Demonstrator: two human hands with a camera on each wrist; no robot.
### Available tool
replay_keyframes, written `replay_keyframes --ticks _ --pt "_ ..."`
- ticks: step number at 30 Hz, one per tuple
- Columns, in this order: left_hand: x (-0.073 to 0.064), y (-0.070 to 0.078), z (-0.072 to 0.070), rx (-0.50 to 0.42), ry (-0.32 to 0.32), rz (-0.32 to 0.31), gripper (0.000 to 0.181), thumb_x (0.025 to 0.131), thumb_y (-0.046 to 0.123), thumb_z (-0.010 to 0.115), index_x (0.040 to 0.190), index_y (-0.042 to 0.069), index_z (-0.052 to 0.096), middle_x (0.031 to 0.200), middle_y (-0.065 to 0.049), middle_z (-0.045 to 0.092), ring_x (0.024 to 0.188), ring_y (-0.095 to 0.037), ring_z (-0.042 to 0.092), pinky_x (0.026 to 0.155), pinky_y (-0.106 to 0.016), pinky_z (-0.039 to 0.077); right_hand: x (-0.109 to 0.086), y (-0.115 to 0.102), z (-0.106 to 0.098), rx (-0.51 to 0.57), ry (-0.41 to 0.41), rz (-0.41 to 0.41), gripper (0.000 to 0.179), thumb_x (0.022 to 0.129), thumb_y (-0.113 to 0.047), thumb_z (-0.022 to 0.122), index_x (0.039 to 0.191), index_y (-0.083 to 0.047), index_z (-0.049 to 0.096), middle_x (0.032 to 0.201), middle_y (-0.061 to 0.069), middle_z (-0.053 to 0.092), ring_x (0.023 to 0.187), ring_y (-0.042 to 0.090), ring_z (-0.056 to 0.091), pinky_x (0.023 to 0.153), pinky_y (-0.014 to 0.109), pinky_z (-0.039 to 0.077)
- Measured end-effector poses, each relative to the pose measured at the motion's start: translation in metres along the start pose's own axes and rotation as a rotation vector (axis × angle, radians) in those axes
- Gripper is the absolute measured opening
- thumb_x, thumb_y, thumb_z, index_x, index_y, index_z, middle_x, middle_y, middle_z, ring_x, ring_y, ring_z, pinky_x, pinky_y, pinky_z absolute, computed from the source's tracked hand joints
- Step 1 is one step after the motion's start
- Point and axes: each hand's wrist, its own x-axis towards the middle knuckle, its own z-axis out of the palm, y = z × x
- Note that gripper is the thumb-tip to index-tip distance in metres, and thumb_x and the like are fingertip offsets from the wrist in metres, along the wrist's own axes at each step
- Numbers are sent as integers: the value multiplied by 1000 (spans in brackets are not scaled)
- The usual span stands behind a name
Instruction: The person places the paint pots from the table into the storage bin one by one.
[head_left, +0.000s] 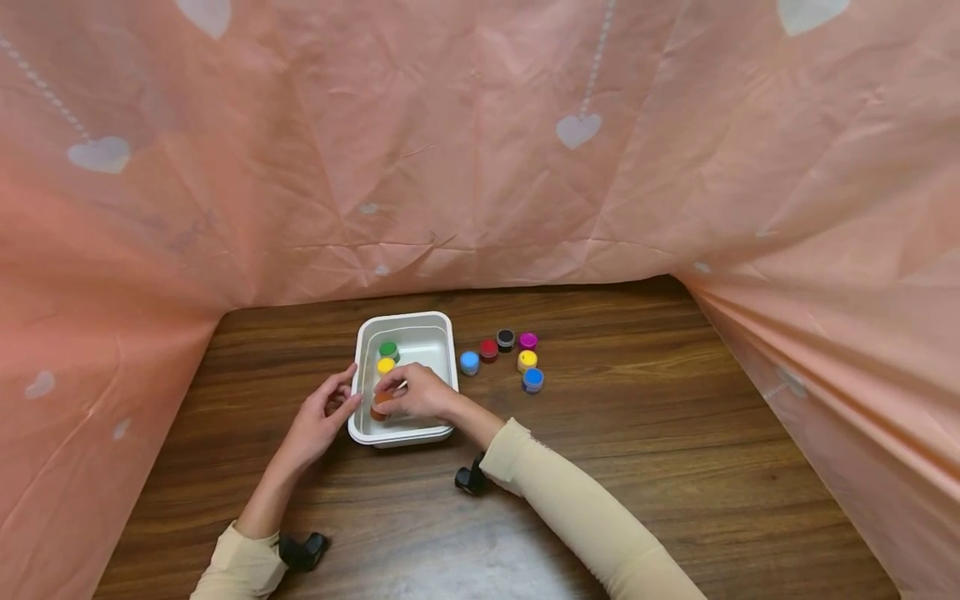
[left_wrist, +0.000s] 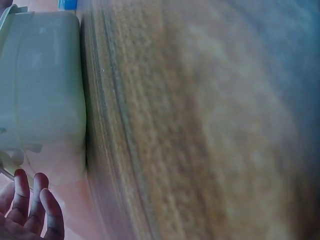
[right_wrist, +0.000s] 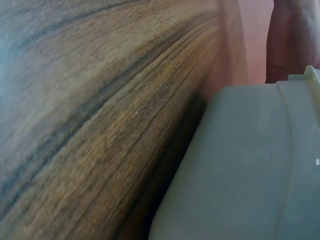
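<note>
In the head view, a white plastic tray (head_left: pixel 438 433) stands on the wooden table. My right hand (head_left: pixel 420 392) reaches over its right rim and pinches a small orange paint pot (head_left: pixel 380 408) in the near left part. Farther back inside, a yellow-lidded pot (head_left: pixel 386 366) and a green-lidded pot (head_left: pixel 388 351) sit along the left side. My left hand (head_left: pixel 318 417) touches the tray's left rim with loosely bent fingers. The left wrist view shows several of its fingertips (left_wrist: pixel 41 180) by the tray wall (left_wrist: pixel 50 90). Only the tray's outer wall (right_wrist: pixel 240 165) hides the right fingers in the right wrist view.
Right of the tray stand more pots: light blue (head_left: pixel 469 362), red (head_left: pixel 488 350), black (head_left: pixel 506 340), magenta (head_left: pixel 528 342), yellow (head_left: pixel 527 361) and blue (head_left: pixel 533 381). A pink curtain (head_left: pixel 480 167) with white hearts encloses the table's (head_left: pixel 675 467) back and sides.
</note>
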Motion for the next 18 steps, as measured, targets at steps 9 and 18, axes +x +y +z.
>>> replay_keyframes --ticks 9,18 --pt "1 -3 1 1 6 -7 54 100 6 67 150 -4 48 105 -16 60 85 -6 55 74 -18 47 2 1 1 -25 -45 7 28 87 -9 84 112 -3 75 110 13 76 101 19 70 80 19 51" --pt "-7 30 -2 21 -13 2 49 101 0 63 146 -13 48 102 -19 59 86 -7 55 76 -18 47 4 0 2 -47 -32 8 27 85 -6 85 110 -2 76 114 16 75 107 28 73 82 19 53"
